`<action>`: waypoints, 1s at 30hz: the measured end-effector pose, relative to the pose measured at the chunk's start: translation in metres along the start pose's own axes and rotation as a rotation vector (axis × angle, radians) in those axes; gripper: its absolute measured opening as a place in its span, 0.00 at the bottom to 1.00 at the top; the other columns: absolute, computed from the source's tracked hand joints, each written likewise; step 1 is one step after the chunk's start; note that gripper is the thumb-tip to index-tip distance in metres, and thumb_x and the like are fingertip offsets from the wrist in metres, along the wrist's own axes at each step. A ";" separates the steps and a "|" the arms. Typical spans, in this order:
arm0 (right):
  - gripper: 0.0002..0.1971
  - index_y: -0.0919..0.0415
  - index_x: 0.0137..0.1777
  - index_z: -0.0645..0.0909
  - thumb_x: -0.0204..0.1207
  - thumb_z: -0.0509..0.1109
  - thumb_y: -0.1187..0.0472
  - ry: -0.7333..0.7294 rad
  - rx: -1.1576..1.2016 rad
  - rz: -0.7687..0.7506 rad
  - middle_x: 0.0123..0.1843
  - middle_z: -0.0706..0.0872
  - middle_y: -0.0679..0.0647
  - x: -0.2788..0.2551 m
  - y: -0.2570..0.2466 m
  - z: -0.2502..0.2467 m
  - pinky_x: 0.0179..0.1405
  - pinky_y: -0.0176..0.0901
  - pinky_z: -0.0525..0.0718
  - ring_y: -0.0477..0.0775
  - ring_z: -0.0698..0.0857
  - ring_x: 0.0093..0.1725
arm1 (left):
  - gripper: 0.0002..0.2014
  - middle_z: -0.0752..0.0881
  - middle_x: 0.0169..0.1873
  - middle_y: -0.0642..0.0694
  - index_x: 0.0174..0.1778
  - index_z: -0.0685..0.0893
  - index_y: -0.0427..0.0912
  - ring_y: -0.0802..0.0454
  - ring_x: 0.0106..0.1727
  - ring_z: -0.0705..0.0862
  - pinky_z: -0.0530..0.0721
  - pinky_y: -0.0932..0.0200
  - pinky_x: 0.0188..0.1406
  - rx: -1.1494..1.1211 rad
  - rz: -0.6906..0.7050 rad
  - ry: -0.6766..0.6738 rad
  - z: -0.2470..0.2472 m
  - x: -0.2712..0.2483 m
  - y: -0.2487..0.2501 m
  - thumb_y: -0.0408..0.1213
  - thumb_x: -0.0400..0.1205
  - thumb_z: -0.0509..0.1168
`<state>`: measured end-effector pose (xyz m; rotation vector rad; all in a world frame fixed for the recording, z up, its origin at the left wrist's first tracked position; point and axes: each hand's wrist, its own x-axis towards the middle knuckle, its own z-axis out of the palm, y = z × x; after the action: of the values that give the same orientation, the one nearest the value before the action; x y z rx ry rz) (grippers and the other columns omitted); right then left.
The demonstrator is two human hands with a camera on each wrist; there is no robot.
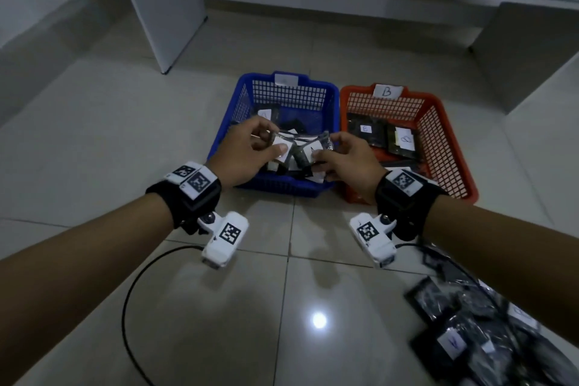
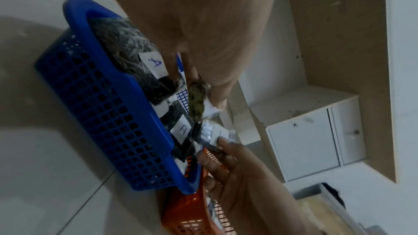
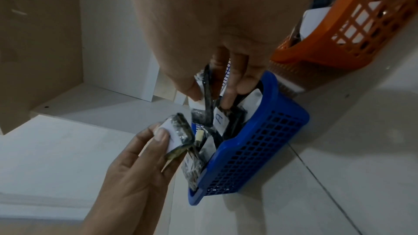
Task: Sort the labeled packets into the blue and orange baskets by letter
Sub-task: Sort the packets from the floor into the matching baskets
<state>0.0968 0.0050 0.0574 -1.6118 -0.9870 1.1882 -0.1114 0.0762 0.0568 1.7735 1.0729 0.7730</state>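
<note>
**Two packets held over blue basket, release pending**

Left hand (image 1: pixel 247 152): a packet (image 1: pixel 282 147) is pinched betw. thumb and fingers, white label up; its letter cannot be read. Right hand (image 1: pixel 347 160): a second packet (image 1: pixel 310 150), marked "A", is pinched at its edge; the thumb is seen pressed on the label side in the right wrist view. Both packets are held just above the blue basket (image 1: pixel 219 135), directly below the hands, presumably so labels can be checked before dropping. More dark packets, one marked "A", lie in that basket. The orange basket (image 1: pixel 451 141), tagged "B", sits beyond the right hand, touching the blue one; "B" packets lie inside. An unsorted pile (image 1: pixel 488 335) is left on the floor behind the right wrist. Judged: sorting partly done, pile remaining.
</note>
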 end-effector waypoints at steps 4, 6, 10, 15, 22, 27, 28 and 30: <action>0.17 0.57 0.61 0.80 0.74 0.79 0.63 0.119 -0.120 -0.034 0.51 0.92 0.62 0.013 0.015 0.005 0.37 0.47 0.90 0.57 0.93 0.43 | 0.11 0.85 0.42 0.58 0.49 0.81 0.56 0.57 0.45 0.82 0.73 0.52 0.50 0.510 0.102 0.123 0.006 0.008 -0.011 0.54 0.78 0.73; 0.14 0.54 0.56 0.83 0.73 0.81 0.57 0.159 -0.320 -0.089 0.48 0.91 0.58 0.017 0.020 0.006 0.45 0.52 0.90 0.59 0.91 0.45 | 0.12 0.85 0.49 0.56 0.49 0.82 0.57 0.50 0.55 0.79 0.65 0.48 0.53 0.804 0.177 0.165 0.005 0.010 -0.017 0.60 0.79 0.68; 0.25 0.55 0.58 0.89 0.69 0.76 0.38 0.203 -0.615 -0.153 0.48 0.89 0.56 0.020 0.028 0.007 0.51 0.48 0.87 0.56 0.87 0.49 | 0.15 0.80 0.58 0.49 0.52 0.87 0.55 0.43 0.63 0.74 0.64 0.46 0.56 0.891 0.137 0.145 0.002 0.015 -0.027 0.61 0.80 0.66; 0.32 0.49 0.63 0.84 0.64 0.70 0.30 0.189 -0.684 -0.135 0.58 0.85 0.57 0.018 0.030 0.004 0.65 0.58 0.82 0.60 0.81 0.62 | 0.17 0.78 0.58 0.51 0.59 0.85 0.56 0.45 0.63 0.72 0.58 0.52 0.52 0.781 0.145 0.117 -0.004 0.009 -0.028 0.60 0.81 0.65; 0.25 0.50 0.70 0.77 0.73 0.73 0.47 0.074 -0.854 -0.595 0.64 0.74 0.54 -0.044 0.014 0.047 0.63 0.56 0.76 0.57 0.73 0.63 | 0.10 0.84 0.44 0.52 0.53 0.85 0.48 0.52 0.44 0.84 0.82 0.59 0.46 0.375 0.102 -0.135 -0.053 -0.070 -0.023 0.41 0.78 0.75; 0.16 0.54 0.65 0.81 0.79 0.72 0.54 -0.544 -0.822 -0.668 0.60 0.77 0.50 -0.080 0.041 0.115 0.62 0.46 0.77 0.51 0.77 0.59 | 0.13 0.87 0.45 0.59 0.52 0.86 0.54 0.59 0.44 0.86 0.87 0.54 0.50 0.550 -0.320 -0.608 -0.093 -0.161 -0.046 0.53 0.76 0.74; 0.16 0.54 0.66 0.81 0.80 0.72 0.54 -0.637 -0.843 -0.637 0.60 0.77 0.49 -0.082 0.048 0.125 0.61 0.45 0.78 0.50 0.78 0.58 | 0.15 0.87 0.48 0.59 0.54 0.85 0.55 0.58 0.46 0.85 0.86 0.54 0.52 0.586 -0.386 -0.658 -0.095 -0.181 -0.052 0.56 0.75 0.74; 0.16 0.54 0.68 0.81 0.81 0.71 0.53 -0.760 -0.910 -0.588 0.61 0.77 0.49 -0.084 0.057 0.138 0.59 0.44 0.80 0.49 0.79 0.57 | 0.22 0.85 0.54 0.55 0.58 0.83 0.54 0.55 0.50 0.84 0.85 0.53 0.54 0.690 -0.484 -0.779 -0.094 -0.218 -0.064 0.60 0.73 0.76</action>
<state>-0.0509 -0.0642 0.0046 -1.2697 -2.5607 0.9619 -0.3057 -0.0712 0.0237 1.9564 1.1909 -0.6298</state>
